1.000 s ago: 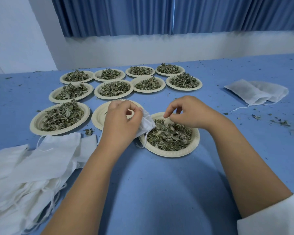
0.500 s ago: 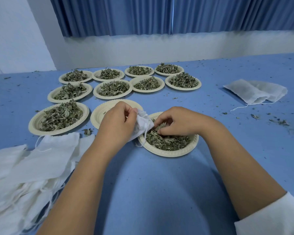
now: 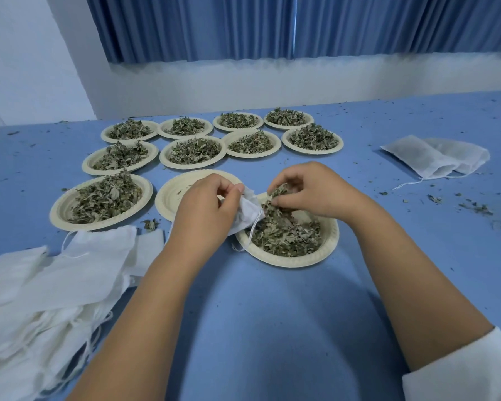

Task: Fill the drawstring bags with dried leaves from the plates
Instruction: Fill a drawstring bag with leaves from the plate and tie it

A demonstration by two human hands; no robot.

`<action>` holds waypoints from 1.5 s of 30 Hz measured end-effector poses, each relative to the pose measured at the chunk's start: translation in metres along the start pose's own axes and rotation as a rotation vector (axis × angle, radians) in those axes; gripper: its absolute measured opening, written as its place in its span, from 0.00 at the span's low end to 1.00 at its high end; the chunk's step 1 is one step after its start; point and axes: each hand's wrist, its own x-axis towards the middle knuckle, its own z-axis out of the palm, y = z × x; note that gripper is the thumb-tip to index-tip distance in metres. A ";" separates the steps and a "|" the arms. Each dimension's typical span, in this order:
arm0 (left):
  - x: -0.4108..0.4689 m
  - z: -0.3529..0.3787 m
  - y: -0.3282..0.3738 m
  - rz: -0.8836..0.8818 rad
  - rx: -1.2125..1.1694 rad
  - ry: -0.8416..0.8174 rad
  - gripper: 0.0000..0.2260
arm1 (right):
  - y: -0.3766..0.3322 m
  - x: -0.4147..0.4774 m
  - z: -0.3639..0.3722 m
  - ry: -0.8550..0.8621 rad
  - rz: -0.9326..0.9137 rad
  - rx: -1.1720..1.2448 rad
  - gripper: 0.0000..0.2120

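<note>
Left hand (image 3: 206, 211) grips the white bag (image 3: 248, 211); right hand (image 3: 307, 191), fingers curled, pinches dried leaves (image 3: 278, 192) beside it.

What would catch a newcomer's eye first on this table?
At centre, the left hand grips a white drawstring bag beside the right hand, which pinches dried leaves over the near plate. Behind them stands a grid of leaf-heaped plates; a pile of flat white bags lies near left.

1 head-worn wide-angle view, facing forward and down, close above left hand (image 3: 206, 211) and right hand (image 3: 311, 192), blue table (image 3: 272, 328) beyond
</note>
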 end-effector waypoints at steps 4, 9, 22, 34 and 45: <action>0.002 0.002 -0.001 -0.039 -0.032 0.010 0.09 | -0.004 -0.001 -0.001 0.098 0.052 0.175 0.05; 0.003 0.006 -0.002 -0.048 -0.052 -0.002 0.09 | -0.008 -0.001 0.005 0.036 0.140 0.463 0.06; 0.008 0.015 -0.004 -0.116 -0.066 0.040 0.09 | -0.010 -0.002 0.011 -0.009 0.125 0.465 0.06; 0.004 0.014 0.003 -0.092 -0.087 0.016 0.09 | -0.008 -0.002 0.012 -0.016 0.052 0.278 0.08; -0.001 0.015 0.008 -0.055 -0.105 -0.005 0.06 | -0.011 -0.003 0.020 -0.009 -0.036 0.228 0.06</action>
